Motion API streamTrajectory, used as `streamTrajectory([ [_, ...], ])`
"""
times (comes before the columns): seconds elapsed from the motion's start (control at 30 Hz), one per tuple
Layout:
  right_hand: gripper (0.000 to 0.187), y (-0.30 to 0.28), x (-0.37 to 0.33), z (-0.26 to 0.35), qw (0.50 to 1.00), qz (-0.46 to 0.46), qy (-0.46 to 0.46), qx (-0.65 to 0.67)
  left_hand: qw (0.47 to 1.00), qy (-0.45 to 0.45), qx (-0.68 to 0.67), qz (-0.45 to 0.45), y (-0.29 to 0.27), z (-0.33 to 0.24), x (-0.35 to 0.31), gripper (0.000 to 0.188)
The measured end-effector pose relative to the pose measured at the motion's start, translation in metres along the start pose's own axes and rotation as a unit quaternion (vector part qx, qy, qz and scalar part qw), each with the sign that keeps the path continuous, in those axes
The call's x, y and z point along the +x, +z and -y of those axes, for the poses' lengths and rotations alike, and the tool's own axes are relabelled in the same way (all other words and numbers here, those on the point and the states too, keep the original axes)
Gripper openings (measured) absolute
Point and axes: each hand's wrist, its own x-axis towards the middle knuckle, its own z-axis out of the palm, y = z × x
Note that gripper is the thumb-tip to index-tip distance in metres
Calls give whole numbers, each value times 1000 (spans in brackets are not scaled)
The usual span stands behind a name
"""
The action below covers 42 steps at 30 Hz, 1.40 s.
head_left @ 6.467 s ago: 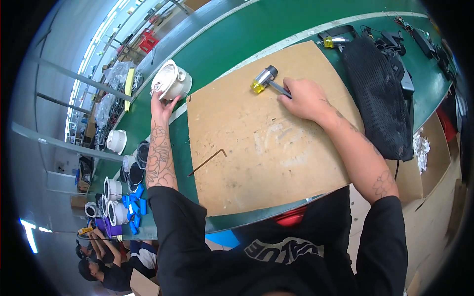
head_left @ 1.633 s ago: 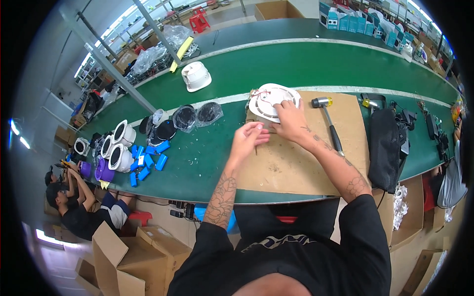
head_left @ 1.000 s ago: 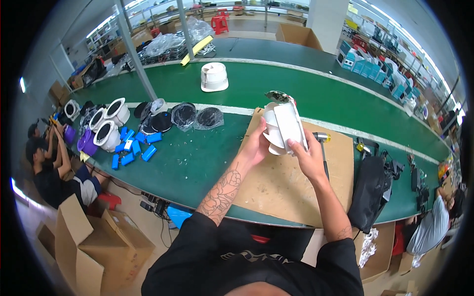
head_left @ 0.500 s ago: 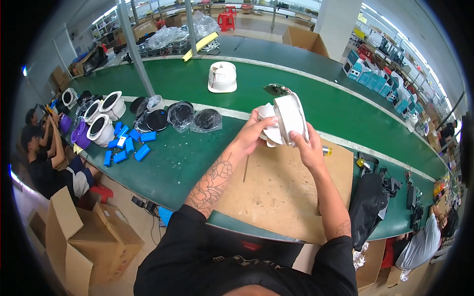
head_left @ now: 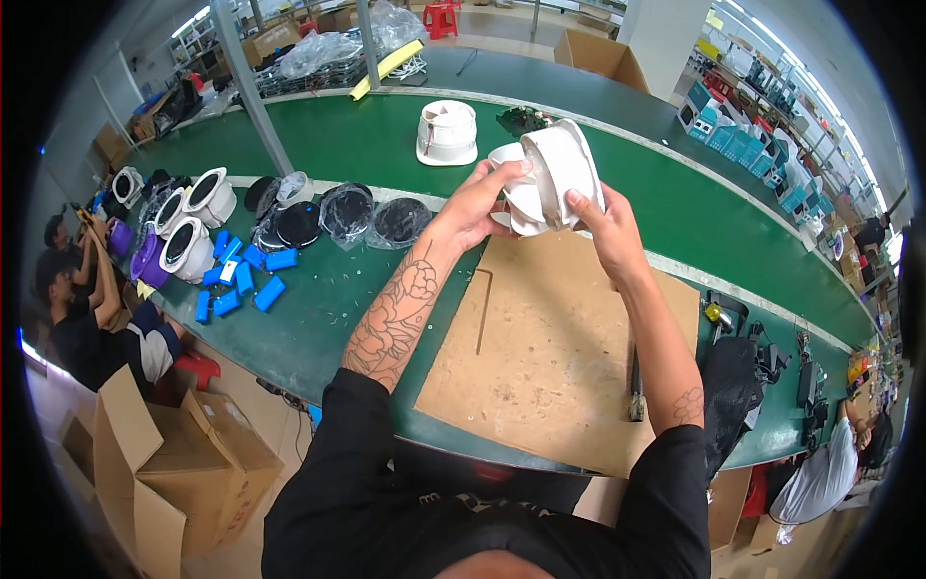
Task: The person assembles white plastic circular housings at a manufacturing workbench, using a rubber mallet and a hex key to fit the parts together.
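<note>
A round white plastic housing (head_left: 558, 174) is held tilted over the far side of a cardboard sheet (head_left: 550, 347). My left hand (head_left: 479, 203) grips its curved, vaned side, thumb on top. My right hand (head_left: 610, 227) clasps the broad rim at the other side, thumb pressed on the white surface. Just behind the housing shows a small dark circuit board (head_left: 524, 120); whether it is joined to the housing cannot be made out. On the green strip beyond my left hand stands a similar white housing (head_left: 448, 133), upright and apart from both hands.
Blue blocks (head_left: 244, 278), black discs in clear plastic (head_left: 347, 214) and white and purple housings (head_left: 189, 253) lie to the left. A black bag (head_left: 730, 396) and a dark-handled tool (head_left: 636, 391) are at the right. A metal post (head_left: 253, 96) rises at the far left. People sit at both sides.
Both hands have lifted the housing slightly farther away and turned it, so its round rim faces more to the right. The view has shifted a little; more of the cardboard shows.
</note>
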Motion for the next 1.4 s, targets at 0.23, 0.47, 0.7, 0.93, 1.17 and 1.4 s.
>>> streamTrajectory([
  [0.23, 50, -6, 6, -8, 998, 0, 13, 61, 995, 66, 71, -25, 9, -5, -3, 97],
  [0.47, 54, -11, -6, -14, 995, -2, 44, 93, 973, 144, 179, -6, 16, 9, -12, 99],
  [0.7, 56, -26, -17, -16, 998, -40, 32, 49, 986, 71, 147, 18, 17, 14, -27, 86],
  [0.93, 60, -79, 26, -47, 992, -45, 57, -108, 983, -14, -180, 40, -47, 10, -17, 74],
  [1.17, 54, -144, 70, -110, 861, -183, -108, -462, 961, 10, -269, 65, -88, 14, -14, 77],
  [1.4, 51, -152, 110, -130, 791, -215, 7, -572, 952, 36, -302, -43, -91, 18, 1, 81],
])
